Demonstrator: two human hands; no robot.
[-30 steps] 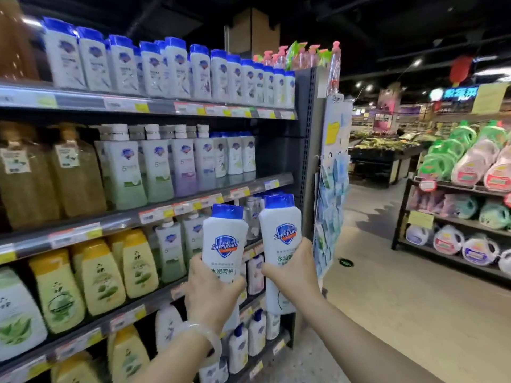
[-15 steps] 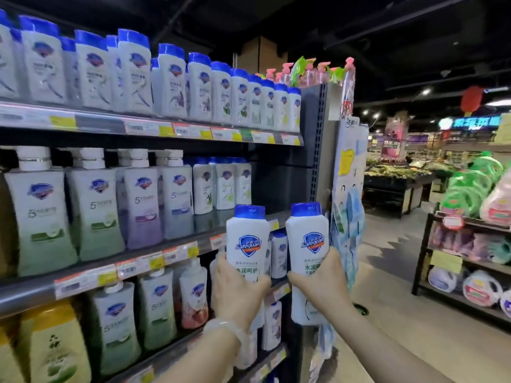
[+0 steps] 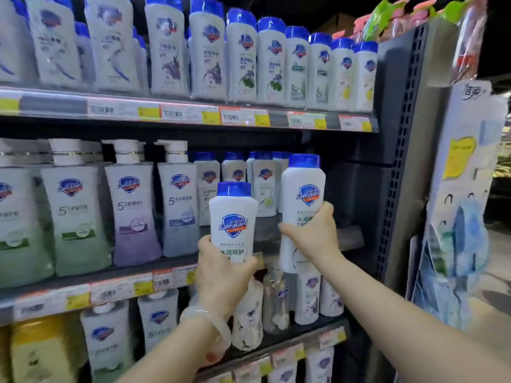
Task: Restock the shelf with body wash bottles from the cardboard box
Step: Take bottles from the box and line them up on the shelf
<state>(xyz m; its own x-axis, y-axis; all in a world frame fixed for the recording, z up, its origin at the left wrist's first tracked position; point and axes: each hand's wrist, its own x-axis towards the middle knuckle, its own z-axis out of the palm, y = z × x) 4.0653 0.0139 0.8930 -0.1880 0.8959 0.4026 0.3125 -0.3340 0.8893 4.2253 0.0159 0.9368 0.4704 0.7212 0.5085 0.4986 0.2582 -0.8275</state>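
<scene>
— What am I holding up there?

— Two white body wash bottles with blue caps, each with a blue shield logo reading Safeguard. My left hand (image 3: pixel 221 268) is wrapped round the lower half of the left bottle (image 3: pixel 233 222), fingers curled across its label; that one sits near the centre of my view, upright, in front of the edge of the middle shelf (image 3: pixel 83 293).

— And the other?

— At about two o'clock from it and higher: the right bottle (image 3: pixel 302 205), also upright, gripped round its waist by my right hand (image 3: pixel 312 233), thumb on the front. It is raised to the level of the middle shelf, just beside the small blue-capped bottles (image 3: pixel 262 186) standing at the back there.

— What surrounds them?

— At nine o'clock, tall pump bottles (image 3: pixel 130 208) with white tops, tinted green and lilac. At twelve, the top shelf (image 3: pixel 193 113) carries a packed row of blue-capped white bottles (image 3: pixel 240 59). At six, more white bottles on the lower shelf (image 3: pixel 279 346). At three, the grey shelf upright (image 3: pixel 401 161) with hanging packets (image 3: pixel 464 239) beside it. A pale bangle (image 3: pixel 207 324) sits on my left wrist.
</scene>
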